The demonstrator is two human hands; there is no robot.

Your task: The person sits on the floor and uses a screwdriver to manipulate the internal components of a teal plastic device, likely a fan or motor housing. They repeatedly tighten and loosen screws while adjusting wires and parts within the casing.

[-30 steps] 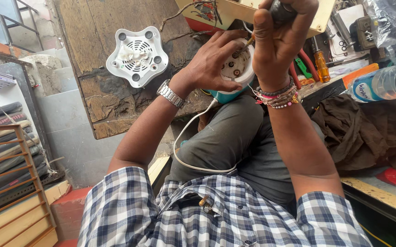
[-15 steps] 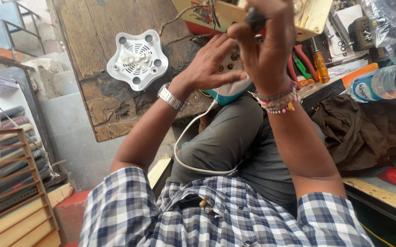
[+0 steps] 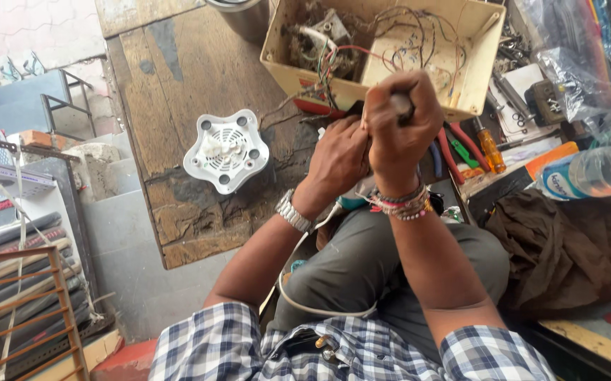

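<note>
Above lap, near front edge of wooden workbench [image 3: 178, 85]: right hand [image 3: 398, 127] raised in tight fist, closed around dark tool handle [image 3: 401, 106], forearm upright, beaded bracelets at wrist. Left hand [image 3: 337, 159] curled beside it, touching, fingers wrapped on teal-and-white appliance [image 3: 353, 201], mostly hidden behind both hands; wristwatch on wrist, elbow bent. White cord [image 3: 298, 282] looped down over knee. White star-shaped cover [image 3: 225, 150] lay on bench left of hands, apart. Open cream box [image 3: 485, 53] of wiring sat at far edge.
</note>
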